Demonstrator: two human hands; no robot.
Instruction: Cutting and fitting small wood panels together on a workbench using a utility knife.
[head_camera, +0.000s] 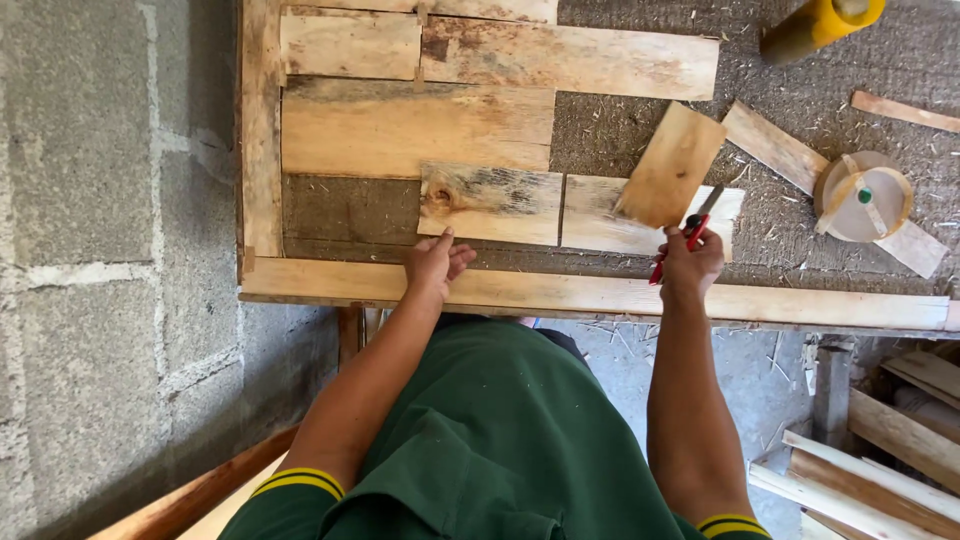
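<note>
Here, a person in a green shirt leans over a workbench (600, 292) where pale wood pieces are laid in rows inside a frame. The left hand (436, 262) rests at the bench's near edge, fingers loosely together and holding nothing, its fingertips touching the lower edge of a knotted plank (490, 203) whose long axis runs across the bench. The right hand (692, 262) is closed around a red-handled tool (686, 232). Just beyond its tip a loose wood offcut (671, 165) lies tilted, overlapping a neighbouring plank (600, 225), so the right hand is the nearer one to it. A roll of tape (864, 196) and a yellow cylinder (822, 26) sit well apart to the right. The tool's head is small and hard to identify, and the cylinder is cut off at the top edge.
</note>
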